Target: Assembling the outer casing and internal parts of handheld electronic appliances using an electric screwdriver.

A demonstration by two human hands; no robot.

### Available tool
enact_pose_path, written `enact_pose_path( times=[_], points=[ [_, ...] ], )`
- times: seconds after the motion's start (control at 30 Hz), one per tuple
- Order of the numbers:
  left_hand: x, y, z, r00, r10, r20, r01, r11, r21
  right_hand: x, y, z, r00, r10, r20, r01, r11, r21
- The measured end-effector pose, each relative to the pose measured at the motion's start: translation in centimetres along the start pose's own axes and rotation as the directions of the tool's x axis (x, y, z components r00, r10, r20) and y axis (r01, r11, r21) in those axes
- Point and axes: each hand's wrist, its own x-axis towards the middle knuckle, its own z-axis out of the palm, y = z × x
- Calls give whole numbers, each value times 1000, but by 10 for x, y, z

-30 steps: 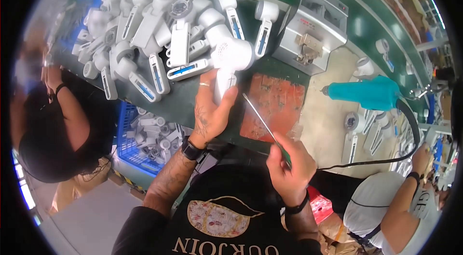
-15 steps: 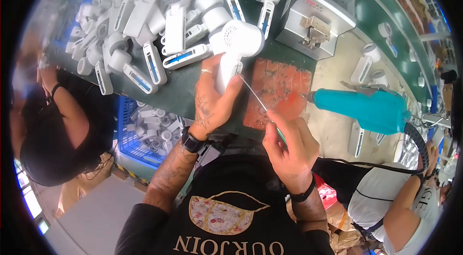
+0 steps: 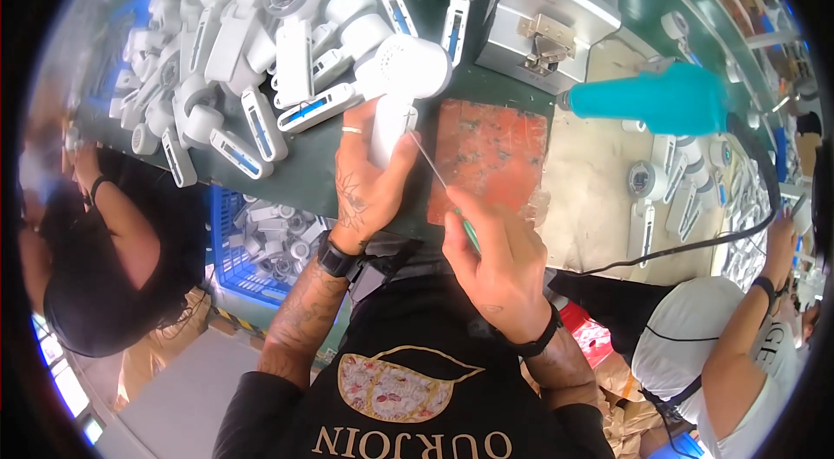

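My left hand [image 3: 369, 185] is wrapped round the handle of a white handheld fan [image 3: 407, 68], its round slotted head pointing away from me. In my right hand [image 3: 502, 264] is a thin screwdriver [image 3: 470, 231] with a green handle and a slim metal shaft. The shaft slants up to the left, and its tip reaches the side of the fan handle beside my left thumb. Whether the tip sits inside an opening there, I cannot tell.
A heap of white fans [image 3: 234, 51] covers the far left, above a blue basket [image 3: 228, 246] of parts. A red-orange mat [image 3: 491, 155] lies right of the fan. Beyond stands a grey metal machine [image 3: 552, 16]. A teal power tool [image 3: 651, 101] with a black cable extends over the right. People sit both sides.
The teal power tool has moved farther away from me, uncovering fans on the right. The whole view has shifted slightly. My hands keep the same hold, the screwdriver tip still at the fan handle.
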Motion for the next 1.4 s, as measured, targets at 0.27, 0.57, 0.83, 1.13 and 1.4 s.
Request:
enact_pose_path(
  times=[0.27, 0.57, 0.83, 1.13, 1.4],
  points=[
    [-1, -1, -2, 997, 65, 33, -65, 998, -26, -6, 1, -22, 999, 40, -3, -40, 999, -13],
    [-3, 8, 5, 998, -1, 65, 23, 945, -327, -89, 49, -35, 932, 353, -86, -357, 933, -40],
    [-1, 7, -8, 994, 20, 110, 26, 915, -403, -81, 75, -33, 940, 337, -54, -338, 897, -284],
    [-2, 58, -4, 971, 230, 58, -234, 889, 393, 44, 69, -43, 935, 304, -182, -149, 802, 578],
    [-4, 68, 0, 881, 421, 215, -471, 821, 323, -3, 67, -65, 876, 374, -305, -102, 760, 641]
  ],
)
